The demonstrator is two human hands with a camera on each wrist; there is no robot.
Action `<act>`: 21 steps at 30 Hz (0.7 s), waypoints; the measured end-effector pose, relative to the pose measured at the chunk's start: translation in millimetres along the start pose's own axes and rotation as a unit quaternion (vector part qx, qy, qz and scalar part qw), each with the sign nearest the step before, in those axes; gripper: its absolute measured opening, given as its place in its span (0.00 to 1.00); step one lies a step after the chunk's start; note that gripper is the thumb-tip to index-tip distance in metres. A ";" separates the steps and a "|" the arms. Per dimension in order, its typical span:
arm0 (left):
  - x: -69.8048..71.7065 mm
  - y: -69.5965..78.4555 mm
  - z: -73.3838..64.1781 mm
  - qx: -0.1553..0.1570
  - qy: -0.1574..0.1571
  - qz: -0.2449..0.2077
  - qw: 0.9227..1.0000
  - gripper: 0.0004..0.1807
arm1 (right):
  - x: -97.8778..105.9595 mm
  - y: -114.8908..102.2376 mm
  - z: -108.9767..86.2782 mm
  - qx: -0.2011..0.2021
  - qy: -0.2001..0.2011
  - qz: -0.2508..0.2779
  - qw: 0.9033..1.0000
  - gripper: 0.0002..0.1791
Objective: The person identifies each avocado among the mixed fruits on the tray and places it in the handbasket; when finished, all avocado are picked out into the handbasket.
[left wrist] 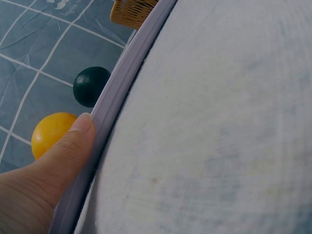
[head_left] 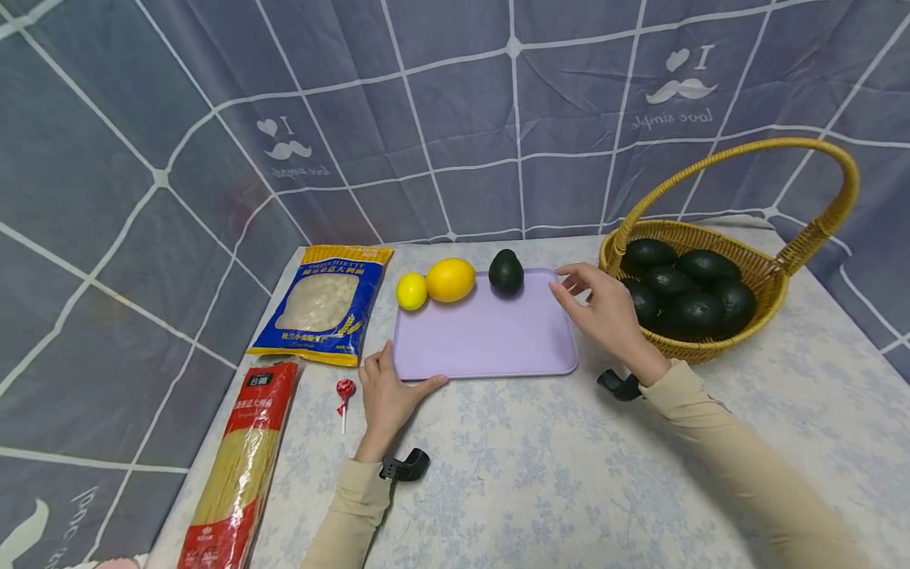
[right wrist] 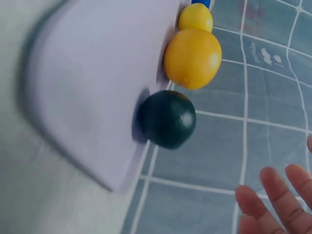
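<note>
A shallow lilac tray (head_left: 490, 340) lies on the cloth. Along its back edge sit a small yellow lemon (head_left: 411, 292), a larger orange-yellow fruit (head_left: 451, 280) and a dark green avocado (head_left: 506, 273). At the front left corner my left hand (head_left: 389, 393) touches the tray, its straight thumb (left wrist: 73, 146) along the front edge and its fingers by the left side. My right hand (head_left: 600, 304) hovers by the back right corner, fingers spread and holding nothing. In the right wrist view, the fingertips (right wrist: 275, 187) appear apart from the avocado.
Right of the tray stands a wicker basket (head_left: 771, 288) with a tall handle, holding several avocados (head_left: 693, 314). On the left lie a blue-yellow pasta bag (head_left: 320, 304), a red spaghetti pack (head_left: 238, 466) and a red lollipop (head_left: 345, 388). A grey checked curtain (head_left: 469, 118) hangs behind.
</note>
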State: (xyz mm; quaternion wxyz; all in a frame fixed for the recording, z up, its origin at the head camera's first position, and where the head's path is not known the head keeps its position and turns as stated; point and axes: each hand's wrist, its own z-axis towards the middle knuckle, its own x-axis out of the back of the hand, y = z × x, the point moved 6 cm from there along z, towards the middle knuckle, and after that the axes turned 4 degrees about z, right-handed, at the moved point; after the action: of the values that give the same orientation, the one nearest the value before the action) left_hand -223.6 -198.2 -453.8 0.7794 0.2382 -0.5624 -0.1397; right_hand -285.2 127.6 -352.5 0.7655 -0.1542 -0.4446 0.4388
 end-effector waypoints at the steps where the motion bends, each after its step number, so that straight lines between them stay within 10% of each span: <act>1: -0.1 -0.1 -0.1 0.000 0.000 0.000 1.000 0.64 | -5.6 2.1 3.3 -0.011 -0.008 0.007 1.000 0.15; 21: -2.4 -0.4 0.1 0.002 -0.007 0.002 1.000 0.63 | -87.8 37.4 43.0 -0.168 -0.135 0.045 0.975 0.33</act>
State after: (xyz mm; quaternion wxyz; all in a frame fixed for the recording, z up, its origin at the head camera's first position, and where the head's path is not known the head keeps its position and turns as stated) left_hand -224.5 -197.4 -455.9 0.7754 0.2380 -0.5682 -0.1386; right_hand -359.6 71.1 -399.9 0.6412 -0.2400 -0.6038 0.4083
